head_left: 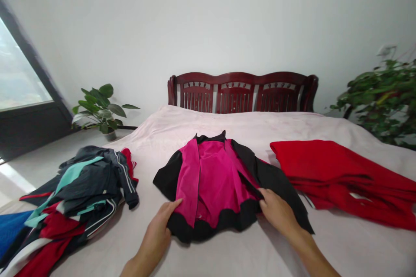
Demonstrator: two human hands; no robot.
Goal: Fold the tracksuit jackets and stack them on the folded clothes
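Note:
A black jacket with a bright pink lining (212, 179) lies open and face up in the middle of the bed, collar toward the headboard. My left hand (160, 225) rests at its lower left hem, fingers pinching the pink front panel's bottom edge. At the lower right, my right hand (276, 210) grips the black edge of the other front panel where it meets the pink lining.
A pile of dark, teal and red clothes (74, 199) lies at the left. A folded red garment (341, 177) sits on the right. The pale pink bedsheet (227, 125) runs to a dark wooden headboard (242, 93). Potted plants stand at left (100, 110) and right (383, 99).

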